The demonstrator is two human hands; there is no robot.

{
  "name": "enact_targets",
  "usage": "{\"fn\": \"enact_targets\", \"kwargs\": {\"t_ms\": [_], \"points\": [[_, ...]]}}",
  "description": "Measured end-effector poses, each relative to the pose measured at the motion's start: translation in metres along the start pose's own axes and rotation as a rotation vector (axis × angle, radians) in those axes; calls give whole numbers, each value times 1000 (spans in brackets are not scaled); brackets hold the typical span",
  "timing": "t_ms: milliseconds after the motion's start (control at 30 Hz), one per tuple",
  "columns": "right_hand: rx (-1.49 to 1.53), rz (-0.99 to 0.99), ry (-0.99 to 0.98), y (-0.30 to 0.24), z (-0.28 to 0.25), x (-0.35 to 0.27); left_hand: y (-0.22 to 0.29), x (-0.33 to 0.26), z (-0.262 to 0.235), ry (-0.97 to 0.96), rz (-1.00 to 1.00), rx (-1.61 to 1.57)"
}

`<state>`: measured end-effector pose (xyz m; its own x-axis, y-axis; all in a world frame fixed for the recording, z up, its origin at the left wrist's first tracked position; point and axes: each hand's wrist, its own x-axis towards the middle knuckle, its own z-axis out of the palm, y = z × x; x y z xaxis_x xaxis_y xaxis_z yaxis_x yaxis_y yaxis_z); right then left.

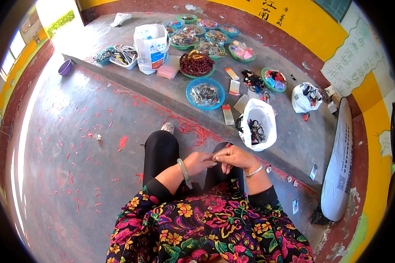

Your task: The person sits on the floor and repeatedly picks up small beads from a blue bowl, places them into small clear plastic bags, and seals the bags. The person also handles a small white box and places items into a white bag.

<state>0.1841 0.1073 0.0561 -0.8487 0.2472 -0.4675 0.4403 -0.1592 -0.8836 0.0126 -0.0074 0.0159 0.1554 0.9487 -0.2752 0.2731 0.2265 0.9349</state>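
White bag (270, 120) stands upright near the edge of a grey ledge (294, 131), mouth wide open, dark loops and cords (256, 131) lying inside. It sits just beyond the person's right hand (232, 157), not touching it.

Right hand meets the left hand (199, 162) above the knees, fingertips together, fingers bent. I cannot tell whether anything small is pinched between them; the grip is hidden by the fingers themselves. Pale bangle (183, 170) on the left wrist, thin bracelet (254, 170) on the right. Floral top (206, 223) with black cuffs, black trousers (161, 149).

Left of the bag: a flat case (228, 115), then a blue basin (188, 98) of small clear-looking pieces. Behind the basin, dark red beads (196, 64) heaped in a green bowl, some yellow ones on top. Farther back, a cluster of bowls with mixed small goods, beside a tall white bag with blue and orange print (150, 46). Left of that, a white tray (129, 66) of long slim items.

Right along the ledge: a smaller white bag (299, 104), stuffed with dark things. Purple bowl (65, 67) at far left. Red scraps (123, 143) scattered over the floor (74, 114), thickest along the ledge's foot.
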Motion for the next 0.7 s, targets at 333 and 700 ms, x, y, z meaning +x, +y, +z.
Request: {"fn": "enact_targets", "kwargs": {"t_ms": [333, 700], "points": [[-462, 5, 99, -7, 6, -1, 1, -1, -2, 41, -14, -235], [-363, -95, 10, -9, 6, -4, 7, -4, -6, -54, -36, -547]]}}
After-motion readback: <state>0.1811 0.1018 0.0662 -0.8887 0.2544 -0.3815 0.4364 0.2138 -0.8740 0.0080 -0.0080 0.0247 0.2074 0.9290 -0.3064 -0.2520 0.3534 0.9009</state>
